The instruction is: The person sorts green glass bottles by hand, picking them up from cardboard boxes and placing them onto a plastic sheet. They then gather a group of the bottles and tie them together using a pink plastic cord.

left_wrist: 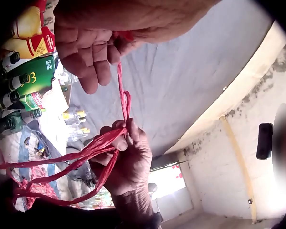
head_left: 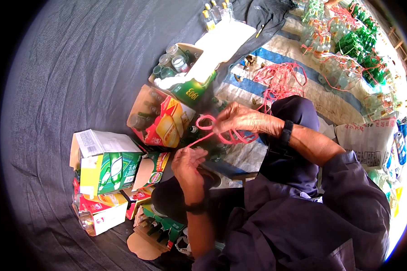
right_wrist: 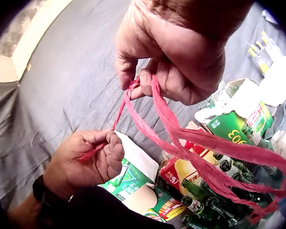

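In the head view, the left hand (head_left: 190, 167) has its fingers curled around the pink twine (right_wrist: 209, 142) near its tail. A strand runs from there toward one o'clock, where the right hand (head_left: 233, 119) pinches it between thumb and forefinger, its other fingers bent in and loops hanging from the grip. Room is tight about the hands: the red-and-yellow carton (head_left: 169, 122) has its edge near the left hand at eleven o'clock, green bottles (right_wrist: 195, 191) crowd in at seven from the right hand, and a knee (head_left: 296, 110) bounds it at three. Wider room lies past the cartons' outer edges, where dark cloth (head_left: 54, 90) spreads toward ten o'clock.
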A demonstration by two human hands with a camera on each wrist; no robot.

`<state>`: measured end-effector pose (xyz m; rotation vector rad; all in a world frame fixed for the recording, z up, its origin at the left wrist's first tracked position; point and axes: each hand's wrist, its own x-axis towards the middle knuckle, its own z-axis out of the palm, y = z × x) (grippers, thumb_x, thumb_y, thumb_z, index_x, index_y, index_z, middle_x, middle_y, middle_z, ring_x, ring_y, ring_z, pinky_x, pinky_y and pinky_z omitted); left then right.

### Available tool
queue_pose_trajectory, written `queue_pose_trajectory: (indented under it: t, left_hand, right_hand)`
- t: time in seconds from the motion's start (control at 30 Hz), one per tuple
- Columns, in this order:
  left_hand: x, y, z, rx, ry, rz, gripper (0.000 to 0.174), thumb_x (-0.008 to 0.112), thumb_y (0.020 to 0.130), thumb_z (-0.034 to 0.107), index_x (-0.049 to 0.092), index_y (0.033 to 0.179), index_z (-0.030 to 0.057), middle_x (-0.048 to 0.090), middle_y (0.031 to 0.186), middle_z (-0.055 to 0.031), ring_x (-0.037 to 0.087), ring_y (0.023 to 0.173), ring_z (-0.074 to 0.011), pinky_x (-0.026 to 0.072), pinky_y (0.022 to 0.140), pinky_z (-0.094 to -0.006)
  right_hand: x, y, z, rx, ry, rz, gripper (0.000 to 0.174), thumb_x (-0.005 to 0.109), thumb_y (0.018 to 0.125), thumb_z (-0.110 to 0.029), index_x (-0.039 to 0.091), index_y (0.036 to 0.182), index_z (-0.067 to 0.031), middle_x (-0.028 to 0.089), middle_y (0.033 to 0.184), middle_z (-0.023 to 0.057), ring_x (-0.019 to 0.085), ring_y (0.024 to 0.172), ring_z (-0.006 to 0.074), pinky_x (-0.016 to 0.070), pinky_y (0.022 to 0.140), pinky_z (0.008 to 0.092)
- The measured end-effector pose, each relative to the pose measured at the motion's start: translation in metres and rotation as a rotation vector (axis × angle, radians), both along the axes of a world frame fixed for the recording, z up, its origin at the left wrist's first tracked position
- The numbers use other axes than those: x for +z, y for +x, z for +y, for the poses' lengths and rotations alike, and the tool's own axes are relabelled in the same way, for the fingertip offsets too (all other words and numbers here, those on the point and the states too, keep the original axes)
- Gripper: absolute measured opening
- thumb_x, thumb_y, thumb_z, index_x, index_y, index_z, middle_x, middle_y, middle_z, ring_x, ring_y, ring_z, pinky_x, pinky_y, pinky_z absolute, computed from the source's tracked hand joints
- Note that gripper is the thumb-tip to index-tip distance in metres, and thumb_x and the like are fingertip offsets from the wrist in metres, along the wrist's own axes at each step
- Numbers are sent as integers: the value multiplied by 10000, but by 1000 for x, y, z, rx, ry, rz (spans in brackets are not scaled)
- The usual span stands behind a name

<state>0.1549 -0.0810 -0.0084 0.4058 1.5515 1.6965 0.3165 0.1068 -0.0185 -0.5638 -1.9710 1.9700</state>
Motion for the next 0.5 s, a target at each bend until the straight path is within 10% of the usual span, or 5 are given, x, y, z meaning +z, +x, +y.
queue_pose_trajectory:
  t: [0.5]
  left_hand:
    - [-2,-39,-10,201,156,-270,180,552,976,249,578,894,91,667,814,-72,677,758,-250,526,697,-353]
  right_hand:
    - [-1,10,2,143,23,-100,163,720,832,-147,718,841,16,647,718,-16,544,708,50,450,648,261]
